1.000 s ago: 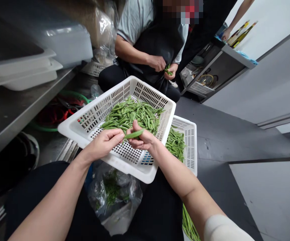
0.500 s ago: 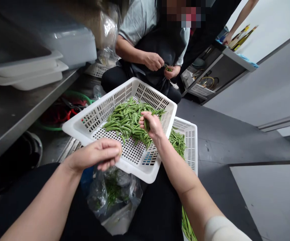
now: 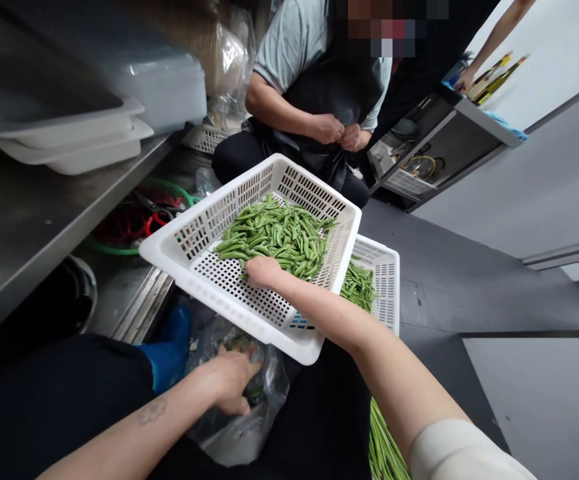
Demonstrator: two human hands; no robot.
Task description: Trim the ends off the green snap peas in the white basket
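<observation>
A white slatted basket [image 3: 169, 257] stands tilted before me with a heap of green pea pods [image 3: 279, 230] in it. My right hand [image 3: 263, 272] reaches down at the near left edge of the heap, beside a pod. Its fingers are bent downward and hidden behind the hand, so what they hold does not show. Below the basket's near rim, my left hand [image 3: 232, 377] is spread open over a clear plastic bag [image 3: 269, 400] with green scraps inside. Nothing shows in the left hand.
A second white basket [image 3: 387, 287] with pods stands behind at right. Long green stalks [image 3: 384, 447] lie below it. A co-worker's hands [image 3: 339, 131] meet beyond the basket. A green-rimmed basket [image 3: 189, 195] holds red-handled scissors [image 3: 154, 220]. A metal shelf [image 3: 69, 227] borders the left.
My left hand has dropped from the basket's near rim to the bag and spread its fingers. My right hand, which held a pod above the heap, has moved left and down to its edge.
</observation>
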